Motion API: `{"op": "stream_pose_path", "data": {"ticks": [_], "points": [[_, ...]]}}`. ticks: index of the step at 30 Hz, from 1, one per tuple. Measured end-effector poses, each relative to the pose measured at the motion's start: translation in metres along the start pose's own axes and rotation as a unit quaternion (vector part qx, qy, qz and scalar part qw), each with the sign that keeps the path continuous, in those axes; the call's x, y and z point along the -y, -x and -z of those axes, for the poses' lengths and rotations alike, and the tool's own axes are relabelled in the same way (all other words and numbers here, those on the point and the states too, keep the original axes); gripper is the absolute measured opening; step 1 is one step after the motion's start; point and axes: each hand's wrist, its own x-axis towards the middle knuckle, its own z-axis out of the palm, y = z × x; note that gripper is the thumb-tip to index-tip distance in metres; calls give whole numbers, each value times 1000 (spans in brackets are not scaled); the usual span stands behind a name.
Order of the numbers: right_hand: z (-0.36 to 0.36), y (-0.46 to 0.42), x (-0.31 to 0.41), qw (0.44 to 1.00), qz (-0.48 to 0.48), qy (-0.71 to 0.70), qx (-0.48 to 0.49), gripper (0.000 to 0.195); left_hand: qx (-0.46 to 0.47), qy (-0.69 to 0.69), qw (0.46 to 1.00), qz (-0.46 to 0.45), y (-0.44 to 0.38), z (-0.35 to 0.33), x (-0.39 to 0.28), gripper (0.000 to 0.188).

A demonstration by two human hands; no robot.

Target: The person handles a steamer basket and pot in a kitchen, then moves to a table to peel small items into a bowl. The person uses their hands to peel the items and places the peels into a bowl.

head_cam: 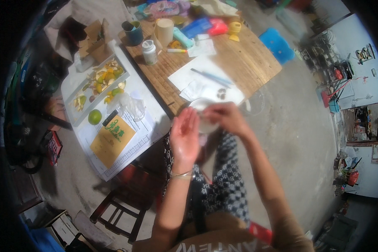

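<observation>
My left hand (185, 135) is turned palm up with its fingers extended, close to the table's edge. Small reddish-brown specks show in its palm, too blurred to identify. Above a white bowl (209, 126) my right hand (225, 116) has its fingers drawn together, and whatever may be between them is blurred. The two hands partly cover the bowl. Beyond it, white paper (182, 74) lies on the wooden table (249, 60). On that paper are slim bluish tools (211, 77), a crumpled white tissue (193, 91) and small dark clusters (221, 94).
To the left, a white table (157, 126) bears a tray (97, 91) of fruit peels, a green citrus fruit (95, 117) and a tan packet (113, 141). Another person's hand (55, 108) is beside it. A white bottle (149, 52) and a dark stool (123, 211) stand nearby.
</observation>
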Motion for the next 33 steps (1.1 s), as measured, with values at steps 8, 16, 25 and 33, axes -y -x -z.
{"op": "stream_pose_path", "data": {"ticks": [8, 16, 25, 33], "points": [[-5, 11, 22, 998, -22, -52, -24, 14, 34, -115, 992, -22, -20, -2, 21, 36], [-6, 21, 17, 987, -53, -146, -39, 14, 18, -123, 991, 53, -16, -9, 28, 35], [-7, 27, 10, 988, -21, -151, -36, 12, -6, -140, 989, 54, -15, -11, 30, 34], [10, 18, -8, 960, -69, -255, -92, 13, 24, -114, 993, 4, -20, -1, 31, 34]]}}
